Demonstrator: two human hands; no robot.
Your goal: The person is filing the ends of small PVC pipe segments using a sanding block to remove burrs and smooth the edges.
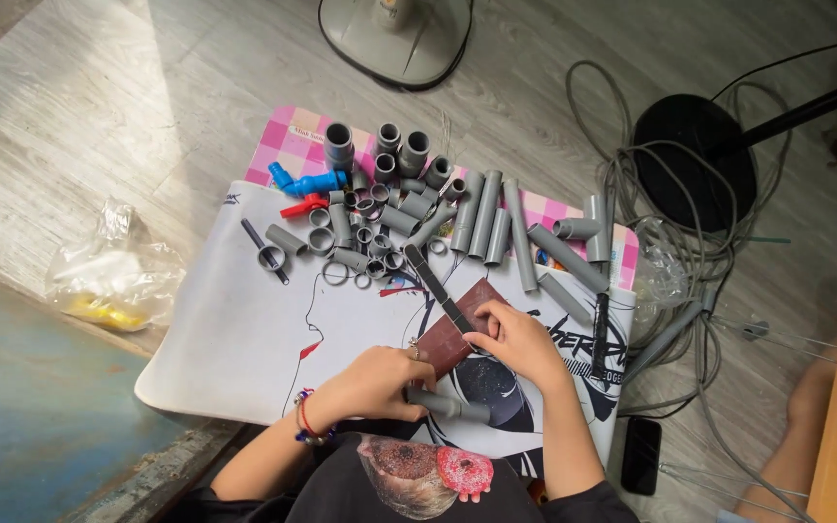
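Sandpaper (449,334) half hidden under right hand (518,341), pipe (448,405) under left hand (378,380)

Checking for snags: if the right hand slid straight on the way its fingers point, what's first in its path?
Probably the reddish-brown sandpaper sheet under the right hand; its fingertips already touch it and the thin dark strip there.

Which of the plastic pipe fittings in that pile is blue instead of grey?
The blue elbow-shaped fitting at the pile's left edge, lying on the pink checkered mat just above the small red-handled valve. Every other pipe piece around it is grey.
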